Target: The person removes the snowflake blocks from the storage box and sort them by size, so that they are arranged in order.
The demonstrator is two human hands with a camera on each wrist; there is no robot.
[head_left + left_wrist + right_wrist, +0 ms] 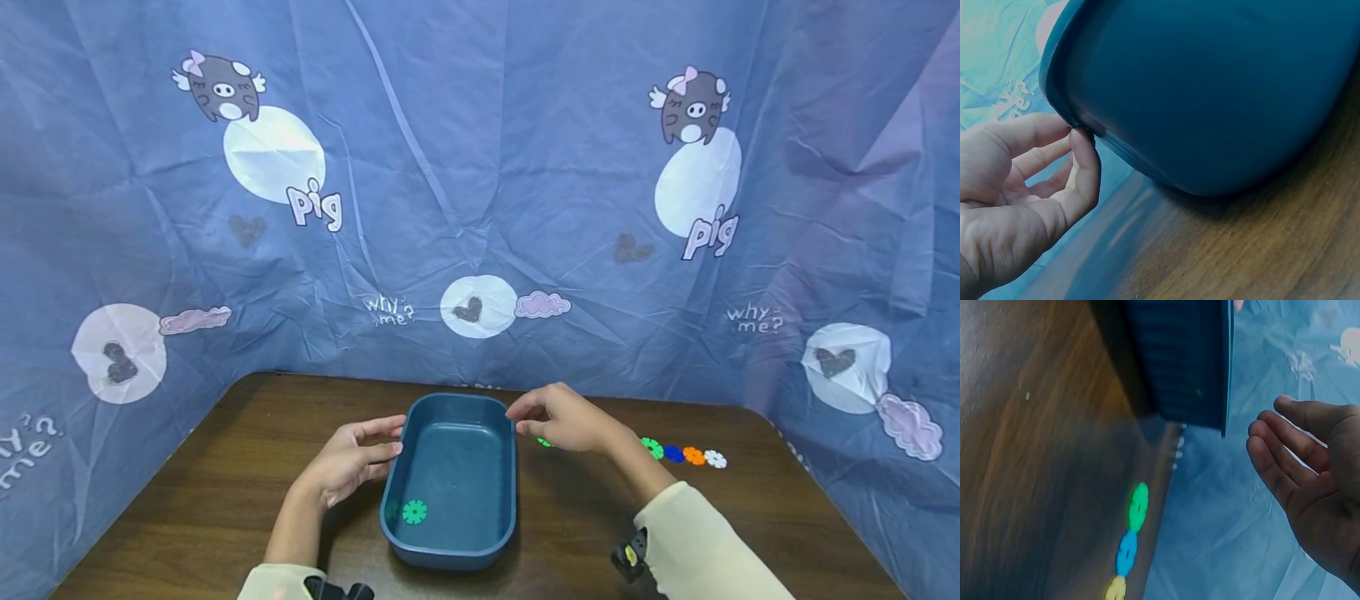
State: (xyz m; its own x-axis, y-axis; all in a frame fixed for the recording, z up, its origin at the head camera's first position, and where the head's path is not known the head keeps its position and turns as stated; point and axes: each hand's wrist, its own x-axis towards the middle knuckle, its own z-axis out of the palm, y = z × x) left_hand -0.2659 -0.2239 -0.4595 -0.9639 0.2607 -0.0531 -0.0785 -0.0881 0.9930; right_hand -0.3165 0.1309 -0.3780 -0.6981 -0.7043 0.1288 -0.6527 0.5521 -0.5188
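Observation:
A dark blue plastic bin (454,554) stands on the table, with a green notched disc (415,512) lying inside near its front left corner. My left hand (347,457) is at the bin's left side; in the left wrist view, thumb and forefinger of that hand (1041,181) pinch the rim. Beside the far right corner is my right hand (572,418). From the right wrist view, that hand (1313,469) has loosely bent fingers, a gap from the bin's wall (1179,362), and nothing in its grasp.
Right of the bin, a row of notched discs lies on the wooden table (585,517): green (651,448), blue (673,454), orange (693,456) and white (716,459). Another green piece (545,442) shows partly below the right hand. A blue printed cloth (480,208) hangs behind the table.

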